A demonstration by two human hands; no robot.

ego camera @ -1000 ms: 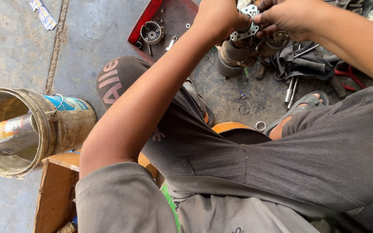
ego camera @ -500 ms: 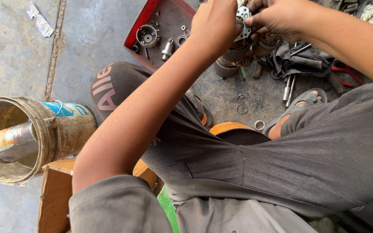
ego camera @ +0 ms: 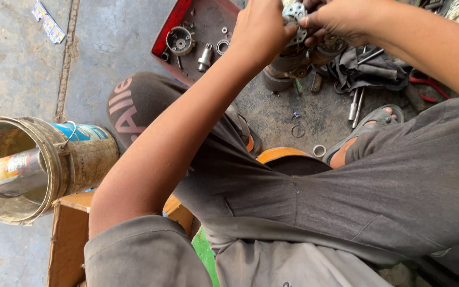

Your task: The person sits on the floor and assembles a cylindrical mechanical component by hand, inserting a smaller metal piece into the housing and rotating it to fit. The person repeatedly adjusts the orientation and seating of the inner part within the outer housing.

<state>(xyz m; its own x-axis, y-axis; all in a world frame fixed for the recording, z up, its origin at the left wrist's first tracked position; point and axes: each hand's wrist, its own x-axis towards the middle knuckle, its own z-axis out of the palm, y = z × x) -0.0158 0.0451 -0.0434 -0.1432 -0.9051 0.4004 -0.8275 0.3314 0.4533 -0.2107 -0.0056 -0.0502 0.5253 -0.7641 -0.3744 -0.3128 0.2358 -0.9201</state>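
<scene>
I observe the concrete floor (ego camera: 107,48) filling the view, oil-stained at 1 o'clock. The person sits over it, grey trousers (ego camera: 378,196) covering the lower right from 3 to 6 o'clock, one sandalled foot (ego camera: 370,125) showing at about 2 o'clock. A battered metal bucket (ego camera: 38,170) lies on its side at 9 o'clock with a cylindrical can (ego camera: 14,172) inside it; a cardboard box (ego camera: 67,239) sits just below it at 7 o'clock. A red metal tray (ego camera: 208,21) lies at 12 o'clock, holding a round housing (ego camera: 180,41), a small metal cylinder (ego camera: 204,56) and a ring. A dark rag (ego camera: 365,69) with loose tools lies at 1 o'clock, two rods just beside it. Small rings (ego camera: 298,131) lie on the floor near the foot.

The left hand (ego camera: 261,34) reaches to 12 o'clock, fingers curled around a small round metal part (ego camera: 295,21), which is held up against the top edge of the view, above a dirty cylindrical assembly (ego camera: 288,66) standing on the floor. The right hand (ego camera: 341,21) meets it from 1 o'clock, fingers (ego camera: 314,20) pinched narrow on the same part. Both hands touch it; its far side is hidden by them.
</scene>
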